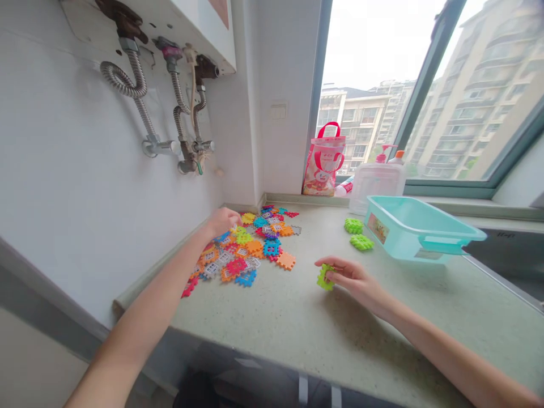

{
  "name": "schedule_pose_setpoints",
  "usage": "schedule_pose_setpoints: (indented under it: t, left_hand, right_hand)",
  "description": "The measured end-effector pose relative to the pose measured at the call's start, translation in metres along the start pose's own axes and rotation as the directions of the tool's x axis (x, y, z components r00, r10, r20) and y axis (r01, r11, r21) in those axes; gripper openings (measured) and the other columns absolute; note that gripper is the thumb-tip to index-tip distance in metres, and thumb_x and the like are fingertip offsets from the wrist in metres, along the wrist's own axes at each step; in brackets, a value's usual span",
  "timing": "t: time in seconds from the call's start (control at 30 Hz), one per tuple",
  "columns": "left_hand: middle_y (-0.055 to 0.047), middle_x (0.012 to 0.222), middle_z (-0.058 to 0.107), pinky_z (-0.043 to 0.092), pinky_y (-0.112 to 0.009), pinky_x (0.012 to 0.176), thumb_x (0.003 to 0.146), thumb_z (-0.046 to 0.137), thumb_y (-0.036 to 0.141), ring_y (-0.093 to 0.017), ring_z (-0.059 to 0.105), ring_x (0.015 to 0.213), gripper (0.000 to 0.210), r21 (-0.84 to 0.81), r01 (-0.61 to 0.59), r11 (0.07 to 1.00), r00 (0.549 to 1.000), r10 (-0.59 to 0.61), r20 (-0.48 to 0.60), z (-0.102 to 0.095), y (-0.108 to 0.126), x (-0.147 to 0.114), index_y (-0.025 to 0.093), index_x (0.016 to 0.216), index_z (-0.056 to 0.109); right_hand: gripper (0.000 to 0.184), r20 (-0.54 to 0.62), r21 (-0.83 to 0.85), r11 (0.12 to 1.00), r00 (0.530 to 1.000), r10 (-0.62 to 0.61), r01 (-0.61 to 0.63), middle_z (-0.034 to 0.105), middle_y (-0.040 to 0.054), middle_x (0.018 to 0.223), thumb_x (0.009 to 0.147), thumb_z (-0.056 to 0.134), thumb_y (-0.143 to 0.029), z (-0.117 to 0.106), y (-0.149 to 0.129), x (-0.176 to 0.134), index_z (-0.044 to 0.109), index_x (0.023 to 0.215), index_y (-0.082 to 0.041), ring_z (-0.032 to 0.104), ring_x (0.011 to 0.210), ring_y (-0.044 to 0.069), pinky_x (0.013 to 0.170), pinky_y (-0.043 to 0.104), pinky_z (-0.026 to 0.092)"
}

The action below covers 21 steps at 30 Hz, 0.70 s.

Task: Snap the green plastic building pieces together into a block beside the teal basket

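Observation:
My right hand (351, 279) pinches a lime-green interlocking plastic tile (324, 277) between thumb and fingers, just over the counter. My left hand (223, 222) reaches to the back of a spread pile of colourful interlocking tiles (236, 266), its fingers curled together. Right by those fingertips is a lime-green tile (241, 234); whether they grip it is hidden. Red, orange, blue, grey and yellow tiles overlap in the pile, some with window-like cutouts. Beyond my right hand, two small groups of lime-green tiles lie apart, one group (353, 226) behind the other (361, 242).
A turquoise plastic basin (425, 249) stands at the right, beside the sink (510, 260). Behind it are a clear container (377, 184) and pump bottle (385, 153). A pink bag (323, 164) leans by the window. Pipes (182, 107) hang on the left wall above the counter (272, 311).

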<state>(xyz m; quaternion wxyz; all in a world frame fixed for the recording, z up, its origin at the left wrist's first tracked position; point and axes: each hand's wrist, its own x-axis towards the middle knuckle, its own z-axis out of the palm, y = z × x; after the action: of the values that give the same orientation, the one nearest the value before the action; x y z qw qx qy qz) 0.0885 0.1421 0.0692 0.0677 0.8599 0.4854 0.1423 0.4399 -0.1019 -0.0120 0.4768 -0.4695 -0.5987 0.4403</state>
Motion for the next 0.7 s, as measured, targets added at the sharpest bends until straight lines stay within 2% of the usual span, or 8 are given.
schedule_pose_setpoints:
  t: [0.1, 0.17, 0.27, 0.3, 0.37, 0.47, 0.53, 0.7]
  left_hand:
    - [-0.009, 0.084, 0.078, 0.052, -0.036, 0.082, 0.078, 0.062, 0.041, -0.028, 0.070, 0.088, 0.027, 0.170, 0.076, 0.983, 0.997, -0.072, -0.027, -0.008, -0.019, -0.004, 0.024, 0.081, 0.083]
    - [-0.013, 0.099, 0.078, 0.051, -0.041, 0.092, 0.075, 0.068, 0.044, -0.034, 0.068, 0.104, 0.025, 0.266, 0.092, 0.959, 0.994, -0.072, -0.083, -0.010, -0.021, -0.008, 0.024, 0.080, 0.083]
    - [-0.014, 0.122, 0.074, 0.048, -0.045, 0.106, 0.078, 0.068, 0.046, -0.035, 0.063, 0.120, 0.029, 0.393, 0.034, 0.919, 0.990, 0.023, -0.138, -0.005, -0.011, -0.011, 0.023, 0.090, 0.082]
    - [-0.013, 0.127, 0.073, 0.047, -0.045, 0.109, 0.078, 0.069, 0.047, -0.034, 0.063, 0.122, 0.033, 0.410, -0.016, 0.912, 0.993, 0.063, -0.102, -0.002, -0.006, -0.011, 0.024, 0.099, 0.081]
    - [-0.011, 0.138, 0.070, 0.048, -0.042, 0.111, 0.075, 0.073, 0.046, -0.032, 0.064, 0.125, 0.050, 0.360, -0.122, 0.925, 0.992, 0.107, 0.061, 0.005, 0.000, -0.009, 0.027, 0.122, 0.077]
    - [-0.007, 0.152, 0.064, 0.050, -0.035, 0.109, 0.075, 0.074, 0.041, -0.029, 0.064, 0.131, 0.071, 0.192, -0.201, 0.961, 0.943, 0.137, 0.304, 0.017, 0.001, -0.003, 0.031, 0.145, 0.066]
    - [-0.006, 0.157, 0.061, 0.048, -0.033, 0.113, 0.080, 0.070, 0.043, -0.028, 0.061, 0.137, 0.070, 0.133, -0.227, 0.965, 0.923, 0.169, 0.345, 0.024, -0.004, 0.002, 0.031, 0.149, 0.063]
    - [-0.010, 0.160, 0.057, 0.040, -0.038, 0.122, 0.089, 0.063, 0.060, -0.030, 0.054, 0.145, 0.070, 0.155, -0.271, 0.950, 0.923, 0.211, 0.320, 0.032, -0.009, 0.010, 0.028, 0.151, 0.062]
  right_hand:
    - [0.040, -0.017, -0.011, 1.000, 1.000, -0.017, 0.017, 0.074, 0.0060, 0.089, 0.086, 0.079, -0.052, -0.005, 0.002, 0.000, 0.079, 0.113, -0.024, 0.069, 0.080, 0.021, 0.074, 0.036, 0.057]
    - [0.038, -0.015, -0.019, 1.000, 1.000, -0.021, 0.020, 0.074, 0.0063, 0.090, 0.086, 0.079, -0.051, -0.005, 0.003, 0.001, 0.079, 0.113, -0.025, 0.069, 0.080, 0.022, 0.074, 0.037, 0.057]
    - [0.037, 0.005, -0.028, 0.999, 1.000, -0.022, 0.022, 0.073, 0.0059, 0.089, 0.086, 0.078, -0.050, -0.003, 0.003, 0.001, 0.080, 0.112, -0.024, 0.067, 0.079, 0.021, 0.072, 0.035, 0.056]
    - [0.037, 0.012, -0.033, 0.999, 1.000, -0.023, 0.023, 0.073, 0.0056, 0.088, 0.086, 0.078, -0.050, -0.002, 0.003, 0.001, 0.080, 0.112, -0.023, 0.067, 0.079, 0.021, 0.072, 0.035, 0.055]
    - [0.037, 0.024, -0.047, 0.999, 0.999, -0.022, 0.023, 0.073, 0.0051, 0.088, 0.087, 0.078, -0.050, -0.001, 0.003, 0.000, 0.080, 0.113, -0.023, 0.066, 0.080, 0.020, 0.072, 0.034, 0.054]
    - [0.037, 0.037, -0.073, 0.997, 0.999, -0.013, 0.015, 0.074, 0.0053, 0.090, 0.088, 0.077, -0.050, -0.001, 0.002, -0.001, 0.080, 0.114, -0.023, 0.067, 0.081, 0.020, 0.073, 0.033, 0.054]
    - [0.036, 0.042, -0.080, 0.997, 0.999, -0.006, 0.009, 0.074, 0.0056, 0.092, 0.088, 0.077, -0.049, -0.002, 0.002, -0.002, 0.080, 0.114, -0.023, 0.068, 0.082, 0.021, 0.074, 0.033, 0.055]
    - [0.034, 0.057, -0.082, 0.997, 0.998, 0.008, -0.003, 0.076, 0.0054, 0.094, 0.089, 0.077, -0.045, -0.001, 0.004, -0.003, 0.080, 0.115, -0.024, 0.069, 0.083, 0.021, 0.074, 0.034, 0.056]
